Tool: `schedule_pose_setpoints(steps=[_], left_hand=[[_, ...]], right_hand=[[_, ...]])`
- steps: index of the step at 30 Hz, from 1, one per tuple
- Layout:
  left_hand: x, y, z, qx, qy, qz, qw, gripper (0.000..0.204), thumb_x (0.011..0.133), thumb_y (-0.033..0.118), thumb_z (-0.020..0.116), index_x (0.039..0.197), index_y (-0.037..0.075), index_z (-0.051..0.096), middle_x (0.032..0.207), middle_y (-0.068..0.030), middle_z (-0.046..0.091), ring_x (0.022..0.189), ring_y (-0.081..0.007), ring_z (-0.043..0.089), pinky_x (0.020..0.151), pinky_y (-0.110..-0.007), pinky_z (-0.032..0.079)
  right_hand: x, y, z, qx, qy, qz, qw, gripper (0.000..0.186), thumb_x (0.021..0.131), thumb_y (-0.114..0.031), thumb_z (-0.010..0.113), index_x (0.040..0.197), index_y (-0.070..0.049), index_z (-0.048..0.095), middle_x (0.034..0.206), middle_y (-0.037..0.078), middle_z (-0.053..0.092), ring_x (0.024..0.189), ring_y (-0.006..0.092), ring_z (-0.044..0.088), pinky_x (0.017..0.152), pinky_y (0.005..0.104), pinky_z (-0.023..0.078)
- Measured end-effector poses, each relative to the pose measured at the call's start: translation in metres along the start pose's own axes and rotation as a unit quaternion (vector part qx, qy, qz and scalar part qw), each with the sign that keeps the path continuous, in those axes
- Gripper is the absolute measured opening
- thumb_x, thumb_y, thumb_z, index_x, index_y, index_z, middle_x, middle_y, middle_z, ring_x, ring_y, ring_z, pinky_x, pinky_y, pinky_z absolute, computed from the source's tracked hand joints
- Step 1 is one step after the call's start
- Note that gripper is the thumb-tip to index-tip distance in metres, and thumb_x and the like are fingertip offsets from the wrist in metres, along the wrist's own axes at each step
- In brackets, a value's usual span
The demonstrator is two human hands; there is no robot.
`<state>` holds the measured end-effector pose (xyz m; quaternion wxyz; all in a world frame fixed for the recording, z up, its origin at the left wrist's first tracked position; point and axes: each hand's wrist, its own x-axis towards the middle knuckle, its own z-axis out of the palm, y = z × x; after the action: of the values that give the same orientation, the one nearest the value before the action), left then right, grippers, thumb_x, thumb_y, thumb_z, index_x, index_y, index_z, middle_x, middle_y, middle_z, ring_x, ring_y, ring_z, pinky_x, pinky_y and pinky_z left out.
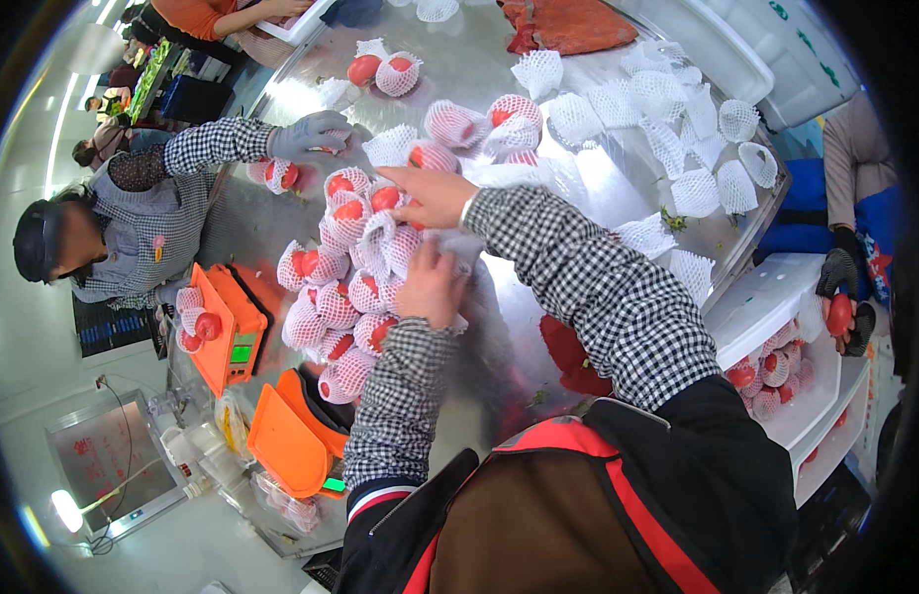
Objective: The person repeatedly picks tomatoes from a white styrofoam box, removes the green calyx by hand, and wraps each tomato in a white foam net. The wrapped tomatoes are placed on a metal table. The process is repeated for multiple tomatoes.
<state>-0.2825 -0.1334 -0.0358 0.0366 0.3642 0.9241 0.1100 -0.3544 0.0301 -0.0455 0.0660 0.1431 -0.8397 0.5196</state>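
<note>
A heap of red tomatoes (337, 307) in white foam nets lies on the metal table (479, 386). My right hand (435, 195) reaches over the heap's upper right side. Its thumb and forefinger are apart beside a netted tomato (385, 198), gripping nothing I can see. Below it, my left hand (432, 287) rests against the heap's right edge, fingers pointing away from me and slightly apart. A crumpled foam net (376, 243) sits just left of it. Something whitish and blurred lies by its fingertips. Farther off are more netted tomatoes (454, 124).
Empty foam nets (667, 109) spread over the far right. Orange scales (225, 327) stand at the left, one bearing tomatoes. Across the table, a co-worker's gloved hand (316, 137) reaches in. A white crate (816, 386) of netted tomatoes is at right, near another person holding a tomato.
</note>
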Motion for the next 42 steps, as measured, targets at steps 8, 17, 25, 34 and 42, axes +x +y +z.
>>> schedule_pose_setpoints(steps=[8, 17, 25, 34, 42], left_hand=[[-0.001, -0.015, -0.018, -0.055, 0.089, 0.007, 0.995, 0.054, 0.068, 0.018, 0.079, 0.118, 0.009, 0.061, 0.133, -0.0186, 0.050, 0.115, -0.0356, 0.054, 0.092, -0.041, 0.049], [-0.038, 0.074, -0.019, -0.267, 0.169, 0.106, 0.943, 0.030, 0.074, 0.005, 0.076, 0.101, 0.000, 0.065, 0.103, -0.0131, 0.064, 0.069, -0.0191, 0.063, 0.062, -0.030, 0.053], [0.012, 0.129, 0.022, -0.109, 0.065, 0.119, 0.985, 0.056, 0.077, 0.032, 0.074, 0.121, 0.004, 0.054, 0.112, -0.0178, 0.057, 0.100, -0.0365, 0.058, 0.083, -0.043, 0.050], [0.172, 0.162, 0.055, 0.025, 0.148, 0.173, 0.973, 0.040, 0.077, 0.030, 0.070, 0.109, 0.006, 0.065, 0.102, -0.0174, 0.067, 0.095, -0.0370, 0.063, 0.083, -0.045, 0.051], [0.179, 0.325, -0.032, 0.092, 0.228, 0.348, 0.905, 0.065, 0.067, 0.038, 0.079, 0.123, 0.012, 0.057, 0.120, -0.0135, 0.059, 0.113, -0.0316, 0.054, 0.094, -0.046, 0.044]], right_hand=[[-0.072, 0.047, -0.105, -0.376, 0.034, 0.019, 0.926, 0.067, 0.074, -0.035, 0.075, 0.132, -0.010, 0.051, 0.136, 0.018, 0.048, 0.120, 0.0363, 0.050, 0.098, 0.0410, 0.042], [-0.250, 0.072, -0.167, -0.251, 0.301, 0.280, 0.876, 0.033, 0.082, -0.013, 0.063, 0.115, -0.006, 0.062, 0.105, 0.016, 0.066, 0.098, 0.0323, 0.062, 0.086, 0.0395, 0.049], [-0.393, -0.033, -0.199, -0.276, 0.420, 0.205, 0.839, 0.039, 0.083, -0.022, 0.067, 0.118, -0.006, 0.059, 0.116, 0.014, 0.062, 0.111, 0.0306, 0.057, 0.097, 0.0373, 0.044], [-0.635, -0.132, -0.104, -0.229, 0.305, 0.543, 0.748, 0.035, 0.083, -0.030, 0.063, 0.110, -0.007, 0.062, 0.104, 0.016, 0.065, 0.095, 0.0338, 0.062, 0.085, 0.0430, 0.049], [-0.617, -0.124, -0.029, -0.139, 0.180, 0.622, 0.749, 0.064, 0.077, -0.051, 0.068, 0.115, 0.000, 0.056, 0.102, 0.020, 0.066, 0.096, 0.0355, 0.063, 0.085, 0.0440, 0.050]])
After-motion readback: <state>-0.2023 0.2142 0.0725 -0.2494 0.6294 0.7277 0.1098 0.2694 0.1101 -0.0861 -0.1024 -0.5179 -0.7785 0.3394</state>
